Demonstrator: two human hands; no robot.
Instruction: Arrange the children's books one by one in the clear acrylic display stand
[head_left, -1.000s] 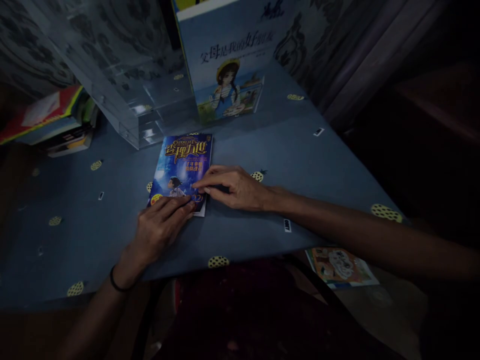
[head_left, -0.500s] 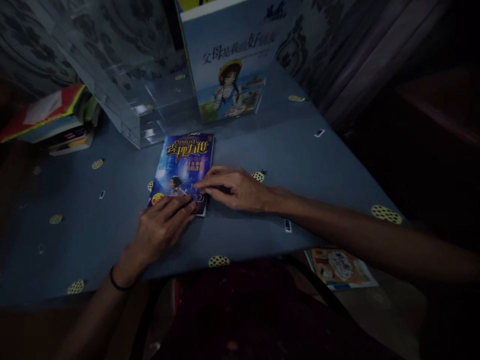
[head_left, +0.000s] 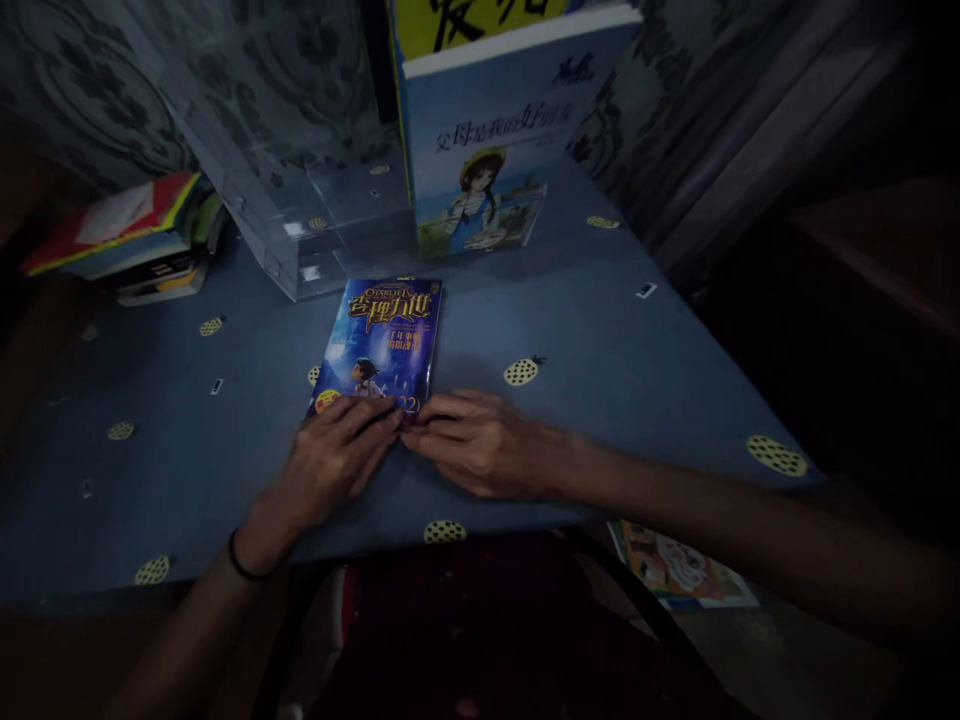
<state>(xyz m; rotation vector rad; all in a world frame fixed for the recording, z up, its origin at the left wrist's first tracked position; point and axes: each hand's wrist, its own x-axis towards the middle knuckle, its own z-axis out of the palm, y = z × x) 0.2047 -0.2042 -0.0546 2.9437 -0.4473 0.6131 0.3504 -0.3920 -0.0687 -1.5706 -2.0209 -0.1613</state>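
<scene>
A small blue paperback book (head_left: 386, 345) with gold Chinese lettering and a cartoon figure lies face up on the table, closed. My left hand (head_left: 341, 445), with a black band at its wrist, lies over the lower left part of the cover with its fingers together, gripping the bottom edge. At the lower right corner, my right hand (head_left: 480, 440) has its fingertips pinched on the book. The two hands' fingertips nearly meet. Both thumbs are partly hidden, and the book's lower edge is covered by the fingers.
A clear plastic stand (head_left: 285, 255) rises behind the book. Beside it stands an upright light-blue book (head_left: 487, 130) with a yellow one behind. Stacked books (head_left: 127, 235) lie at the left. A blue tablecloth (head_left: 615, 400) covers the table. Below its edge lies a colourful booklet (head_left: 682, 570).
My right hand has moved down from the cover's right side to the lower right corner. My left hand stays on the lower left. The view has shifted slightly.
</scene>
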